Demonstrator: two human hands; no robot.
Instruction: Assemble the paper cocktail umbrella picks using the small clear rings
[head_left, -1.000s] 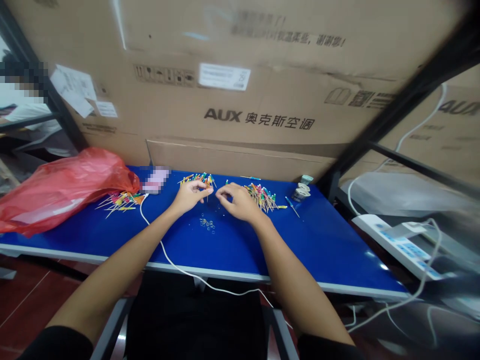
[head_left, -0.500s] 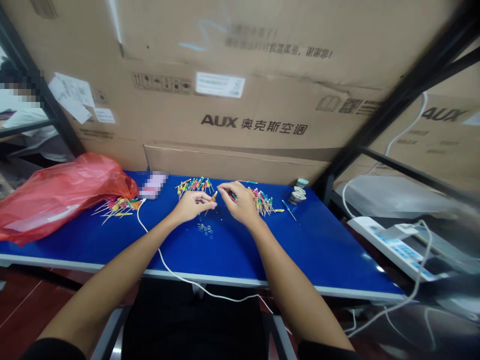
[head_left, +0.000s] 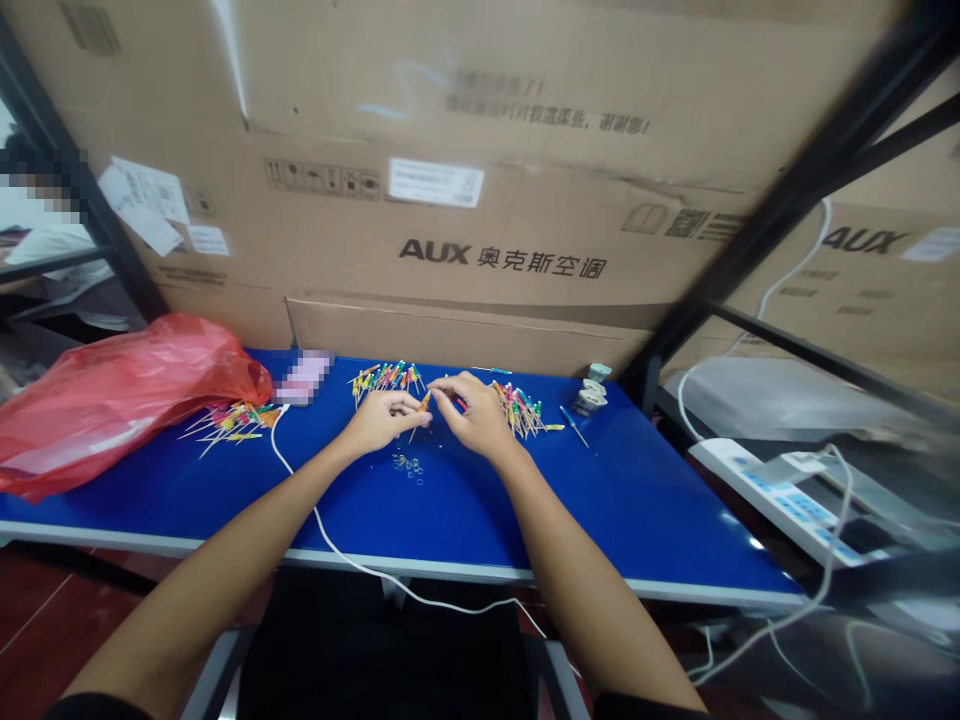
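Head view: left hand (head_left: 385, 420) pinches a small orange stick (head_left: 426, 401), right hand (head_left: 477, 418) pinches a small red stick (head_left: 460, 404).

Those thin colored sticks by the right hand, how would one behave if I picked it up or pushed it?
The thin colored sticks lie straight, so they're probably stiff. So slender, each is likely light. On the glossy blue tabletop, one might roll when pushed.

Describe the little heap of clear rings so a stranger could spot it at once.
On the blue table, find the person's left hand and right hand. The small heap of clear rings lies just below them, and it alone is colourless among the bright sticks nearby.
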